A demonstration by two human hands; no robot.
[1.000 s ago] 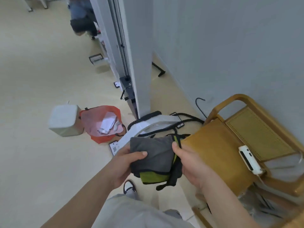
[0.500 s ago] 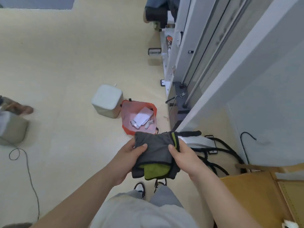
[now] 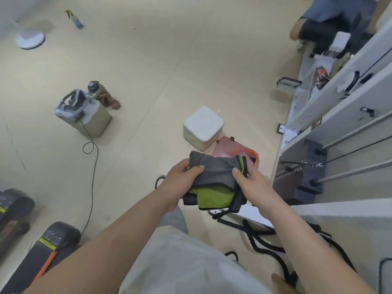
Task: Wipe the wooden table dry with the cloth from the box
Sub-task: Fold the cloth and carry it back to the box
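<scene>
**Cloth's in hand, table's nowhere in shot**

Both hands are clamped on the folded grey-and-green cloth [image 3: 214, 175], which is held in the air in front of the body. The left hand [image 3: 180, 183] pinches its left edge with the thumb on top, and the right hand [image 3: 252, 185] does the same on the right edge.

It looks like soft, light microfibre to me: floppy, nothing fragile, probably grippy rather than slick. For wiping I'd bunch it into one palm or flatten it under spread fingers.

Versus a second ago, the grip is the same, but the view has swung away from the wooden furniture by the wall, which is now out of shot. The white cube [image 3: 203, 126] and orange bag [image 3: 235, 149] on the floor now sit just beyond the cloth.
</scene>
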